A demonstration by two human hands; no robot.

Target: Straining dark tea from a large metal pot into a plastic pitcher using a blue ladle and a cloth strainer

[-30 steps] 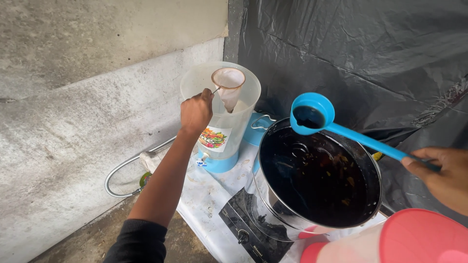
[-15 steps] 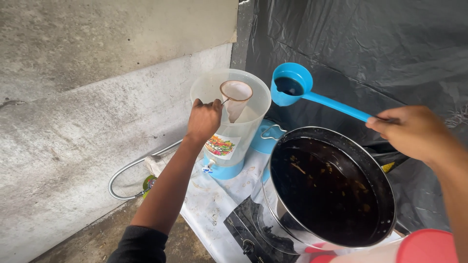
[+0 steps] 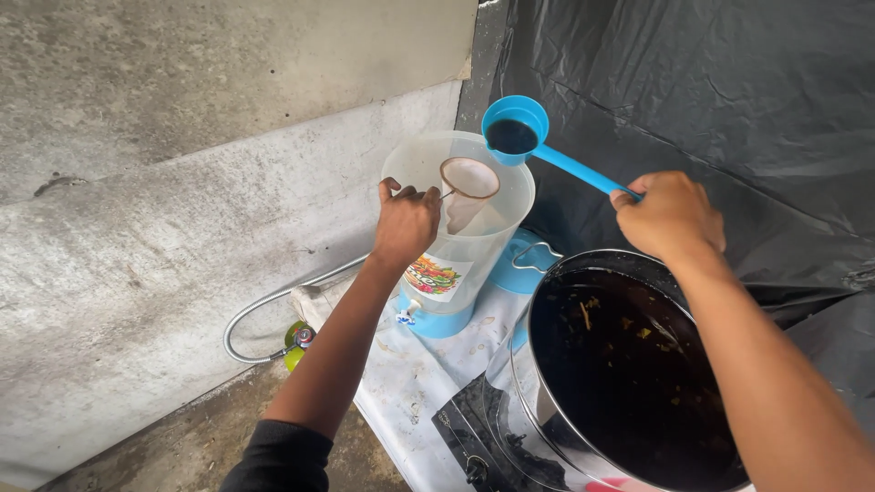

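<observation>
My left hand [image 3: 406,221] grips the wire handle of a small cloth strainer [image 3: 468,179] and holds it over the open top of a clear plastic dispenser [image 3: 460,237] with a blue base and a tap. My right hand [image 3: 670,216] holds the handle of a blue ladle [image 3: 516,128]. The ladle's bowl is full of dark liquid and hovers just above the dispenser's far rim, beside the strainer. A big steel pot [image 3: 629,374] of dark liquid with bits floating in it stands at the lower right.
The pot sits on a black stove [image 3: 465,437] on a white-covered table [image 3: 401,364]. A blue lid [image 3: 524,264] lies behind the dispenser. Black plastic sheeting [image 3: 711,100] hangs behind, a concrete wall [image 3: 182,182] at left. A metal hose [image 3: 273,305] runs to a green object below.
My right hand has carried the filled ladle from over the pot leftward to the dispenser's rim. My left hand keeps the strainer in place over the dispenser.
</observation>
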